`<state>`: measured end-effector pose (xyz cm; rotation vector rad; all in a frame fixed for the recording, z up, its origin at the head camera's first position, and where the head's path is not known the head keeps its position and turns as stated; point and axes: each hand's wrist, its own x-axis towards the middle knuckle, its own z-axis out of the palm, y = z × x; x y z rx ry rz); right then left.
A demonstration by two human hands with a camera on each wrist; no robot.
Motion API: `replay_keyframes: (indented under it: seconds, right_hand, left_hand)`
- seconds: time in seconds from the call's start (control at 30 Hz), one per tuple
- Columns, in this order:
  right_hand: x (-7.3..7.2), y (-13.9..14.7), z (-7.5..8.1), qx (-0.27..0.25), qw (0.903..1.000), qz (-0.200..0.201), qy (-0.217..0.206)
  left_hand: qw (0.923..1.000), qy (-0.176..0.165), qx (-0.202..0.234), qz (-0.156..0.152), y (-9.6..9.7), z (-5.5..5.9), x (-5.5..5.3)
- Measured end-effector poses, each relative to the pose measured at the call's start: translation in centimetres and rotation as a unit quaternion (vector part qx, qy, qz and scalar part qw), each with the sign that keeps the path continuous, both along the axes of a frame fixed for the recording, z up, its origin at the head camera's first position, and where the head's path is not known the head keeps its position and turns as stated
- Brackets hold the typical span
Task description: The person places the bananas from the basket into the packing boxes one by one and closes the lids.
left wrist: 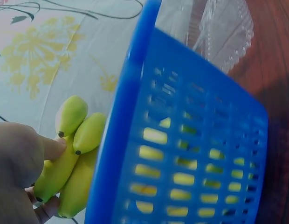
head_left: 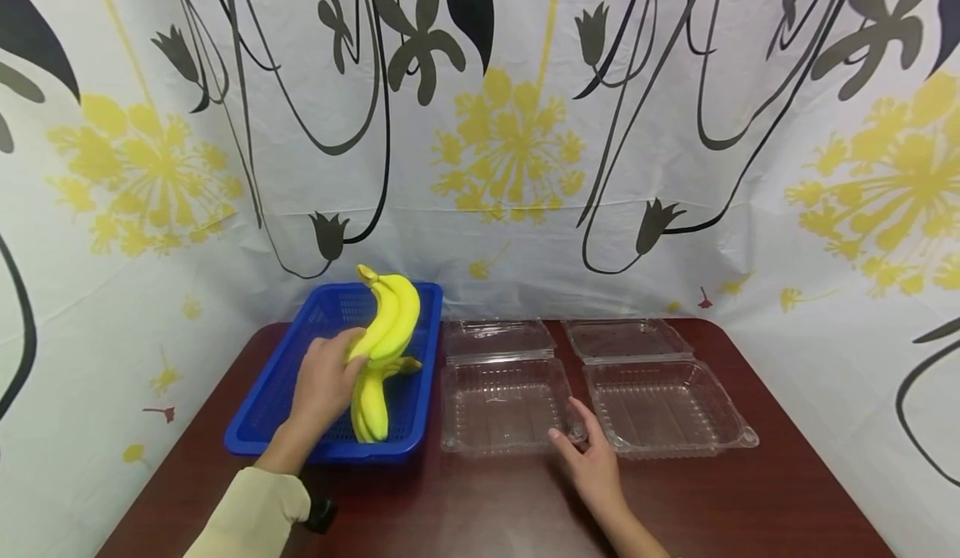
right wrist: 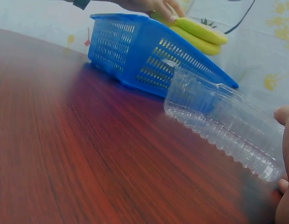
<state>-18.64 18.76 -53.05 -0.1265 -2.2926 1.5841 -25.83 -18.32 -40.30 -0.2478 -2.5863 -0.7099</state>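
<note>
My left hand (head_left: pixel 324 379) grips a bunch of yellow bananas (head_left: pixel 396 316) above the blue plastic basket (head_left: pixel 251 412). In the left wrist view, thumb and fingers wrap round the bananas (left wrist: pixel 65 172) beside the basket rim. Below them in the basket lies another banana bunch (head_left: pixel 371 408). My right hand (head_left: pixel 596 466) is at the front right corner of the left clear plastic clamshell box (head_left: pixel 506 408), thumb and forefinger spread around that corner. The right wrist view shows the box (right wrist: pixel 223 126) with the hand's fingers right at its end.
A second clear clamshell box (head_left: pixel 667 408) with its lid folded back stands to the right. Both boxes' lids lie toward the patterned cloth (head_left: pixel 517 266) behind. Everything sits on a dark red wooden table (head_left: pixel 480 508).
</note>
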Motion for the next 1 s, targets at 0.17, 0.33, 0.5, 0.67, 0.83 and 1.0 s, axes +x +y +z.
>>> replay_keyframes:
  seconds: [0.17, 0.33, 0.5, 0.67, 0.83, 1.0]
  right_hand:
    - [0.0, 0.0, 0.0, 0.004, 1.0, -0.002, -0.002]
    - [0.1, -0.1, 0.1, 0.001, 1.0, 0.002, -0.002]
    - [0.1, 0.0, 0.2, 0.003, 1.0, 0.0, 0.0]
    - [0.1, 0.1, 0.2, 0.008, 1.0, 0.0, 0.0]
    - [0.2, 0.2, 0.3, 0.01, 0.9999, 0.004, -0.005]
    - [0.2, 0.1, 0.2, 0.012, 0.9999, 0.007, -0.004]
  left_hand:
    - [0.9999, -0.001, 0.011, -0.005, 1.2, -0.1, 0.4]
    - [0.9996, -0.003, 0.023, -0.016, 2.4, -0.1, 0.8]
    - [0.9989, 0.007, 0.038, -0.028, 3.5, 0.0, 1.2]
    - [0.9978, 0.015, 0.054, -0.034, 4.7, -0.2, 1.4]
    - [0.9966, 0.02, 0.062, -0.05, 5.9, -0.4, 1.8]
    - [0.9953, 0.023, 0.069, -0.064, 7.1, -0.8, 2.2]
